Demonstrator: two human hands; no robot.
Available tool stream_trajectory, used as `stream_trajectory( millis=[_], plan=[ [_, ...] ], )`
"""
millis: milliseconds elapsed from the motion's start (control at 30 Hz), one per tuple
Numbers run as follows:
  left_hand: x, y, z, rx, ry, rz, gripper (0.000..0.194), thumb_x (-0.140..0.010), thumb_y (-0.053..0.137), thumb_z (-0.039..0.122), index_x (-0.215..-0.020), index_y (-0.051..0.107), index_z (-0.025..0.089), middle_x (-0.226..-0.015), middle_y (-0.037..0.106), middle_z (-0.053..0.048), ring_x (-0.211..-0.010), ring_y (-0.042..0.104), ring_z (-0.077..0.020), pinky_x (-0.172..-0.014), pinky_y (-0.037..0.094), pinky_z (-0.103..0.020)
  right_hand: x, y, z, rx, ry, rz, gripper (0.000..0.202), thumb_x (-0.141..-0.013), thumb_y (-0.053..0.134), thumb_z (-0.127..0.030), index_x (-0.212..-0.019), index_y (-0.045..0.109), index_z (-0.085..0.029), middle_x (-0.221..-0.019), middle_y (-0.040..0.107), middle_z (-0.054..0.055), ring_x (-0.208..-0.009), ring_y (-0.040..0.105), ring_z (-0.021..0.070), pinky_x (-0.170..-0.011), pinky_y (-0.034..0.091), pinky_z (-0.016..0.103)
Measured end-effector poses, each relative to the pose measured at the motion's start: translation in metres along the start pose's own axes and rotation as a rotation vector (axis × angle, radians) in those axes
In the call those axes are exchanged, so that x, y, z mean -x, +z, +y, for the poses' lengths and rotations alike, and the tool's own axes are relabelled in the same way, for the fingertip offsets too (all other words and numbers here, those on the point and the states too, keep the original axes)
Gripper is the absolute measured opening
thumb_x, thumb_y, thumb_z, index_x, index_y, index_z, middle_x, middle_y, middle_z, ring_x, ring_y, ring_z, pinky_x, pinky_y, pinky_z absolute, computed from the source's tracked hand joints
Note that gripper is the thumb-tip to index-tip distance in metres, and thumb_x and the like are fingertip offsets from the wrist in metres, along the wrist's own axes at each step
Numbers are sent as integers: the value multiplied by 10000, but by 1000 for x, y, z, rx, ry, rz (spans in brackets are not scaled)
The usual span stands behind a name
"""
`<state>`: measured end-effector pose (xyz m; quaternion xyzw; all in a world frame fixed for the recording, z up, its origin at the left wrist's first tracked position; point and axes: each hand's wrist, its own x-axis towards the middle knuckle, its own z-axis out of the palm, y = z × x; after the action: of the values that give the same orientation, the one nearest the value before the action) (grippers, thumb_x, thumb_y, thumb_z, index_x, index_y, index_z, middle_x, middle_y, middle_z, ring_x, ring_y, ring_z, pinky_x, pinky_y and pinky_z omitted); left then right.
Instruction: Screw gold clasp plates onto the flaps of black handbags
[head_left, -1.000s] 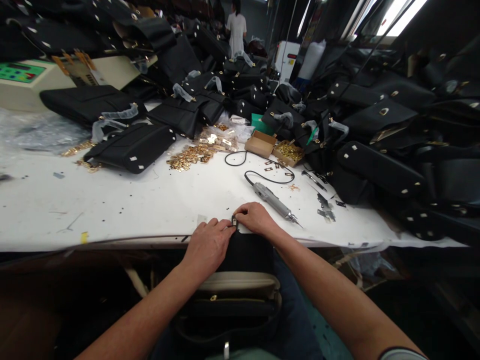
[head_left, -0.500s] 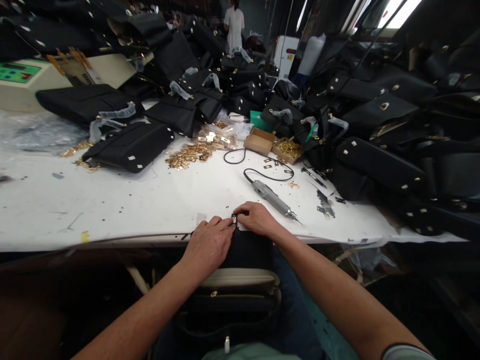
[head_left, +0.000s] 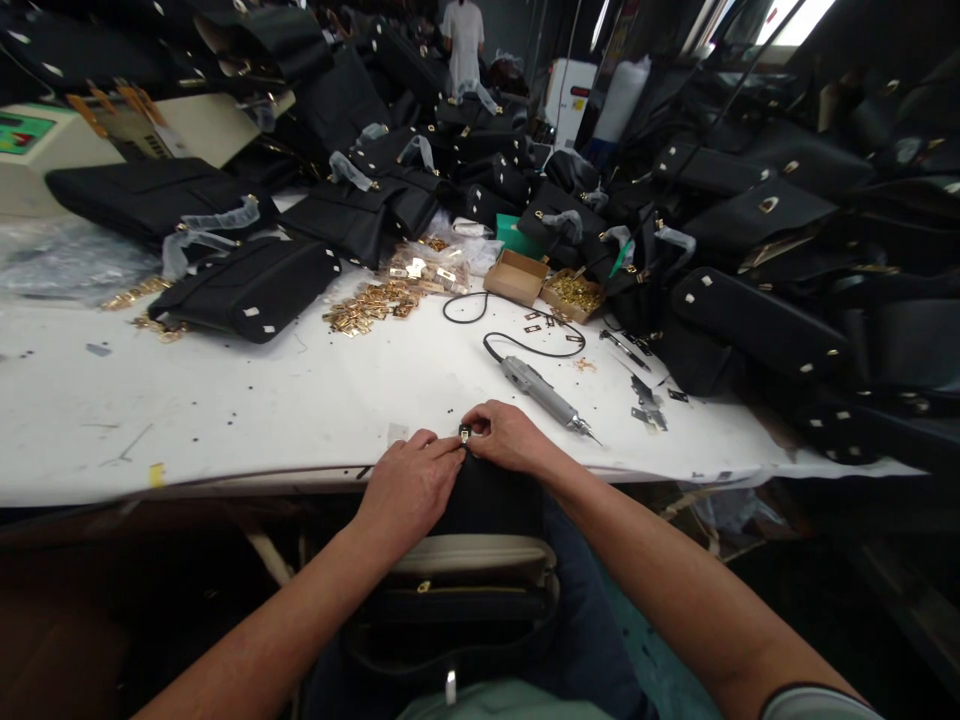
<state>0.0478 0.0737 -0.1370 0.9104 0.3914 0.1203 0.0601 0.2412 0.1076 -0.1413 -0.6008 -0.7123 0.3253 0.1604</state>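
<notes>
A black bag (head_left: 491, 505) with a beige-lined opening and a gold zip lies across the lap, its far end at the table's front edge. My left hand (head_left: 416, 480) rests on its left side, fingertips closed against a small black tab with a metal fitting (head_left: 464, 434). From the right, my right hand (head_left: 501, 436) pinches the same tab between thumb and forefinger. Beyond my right hand a grey electric screwdriver (head_left: 544, 392) lies on the white table (head_left: 187, 400), its tip pointing toward the lower right.
Gold metal pieces (head_left: 371, 306) are heaped mid-table, near an open cardboard box (head_left: 516, 277) and a box of small gold parts (head_left: 574, 293). Black bags (head_left: 247, 285) are piled left, right and behind. A beige machine (head_left: 52, 165) stands at left; a person (head_left: 463, 45) stands far back.
The whole view has shifted slightly. Both hands stay at the tab, with only small finger movements around the metal fitting.
</notes>
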Motion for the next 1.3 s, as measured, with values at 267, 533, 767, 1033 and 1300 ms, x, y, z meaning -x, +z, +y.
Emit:
stream_trajectory(
  millis=[267, 533, 767, 1033, 1300],
  plan=[
    [-4, -11, 4, -65, 15, -106, 229, -977, 503, 222, -1110, 689, 236, -1115, 677, -74, -1020, 566, -254, -758, 459, -374, -2, 0, -1, -10, 17, -36, 274, -750, 658, -199, -1015, 728, -202, -906, 688, 16, -770, 583, 146, -668, 415, 248],
    [-3, -11, 7, -84, 9, -111, 239, -978, 503, 234, -1135, 684, 233, -1151, 681, -75, -1039, 568, -267, -768, 460, -392, -4, 4, -1, 37, 48, -11, 251, -747, 664, -222, -993, 711, -215, -909, 697, 8, -798, 593, 153, -677, 408, 253],
    [-4, -11, 7, -73, 27, -89, 199, -961, 533, 221, -1075, 696, 220, -1055, 714, -70, -983, 581, -257, -775, 475, -387, -6, 2, -4, 60, 51, -16, 246, -732, 661, -203, -972, 714, -210, -884, 701, 3, -772, 595, 150, -650, 406, 247],
    [0, -7, 8, -94, 2, -45, 161, -951, 546, 223, -984, 704, 235, -1001, 730, -47, -928, 580, -251, -705, 473, -373, -7, -6, -5, 5, 16, -83, 221, -763, 713, -286, -960, 737, -187, -852, 713, 6, -740, 603, 143, -636, 406, 240],
    [0, -6, 9, -88, 3, -46, 187, -952, 537, 214, -1008, 714, 233, -1013, 725, -56, -919, 569, -243, -728, 484, -370, -9, -2, -5, 15, 44, -69, 220, -753, 730, -273, -958, 734, -194, -824, 705, -5, -698, 585, 129, -590, 373, 230]
  ],
)
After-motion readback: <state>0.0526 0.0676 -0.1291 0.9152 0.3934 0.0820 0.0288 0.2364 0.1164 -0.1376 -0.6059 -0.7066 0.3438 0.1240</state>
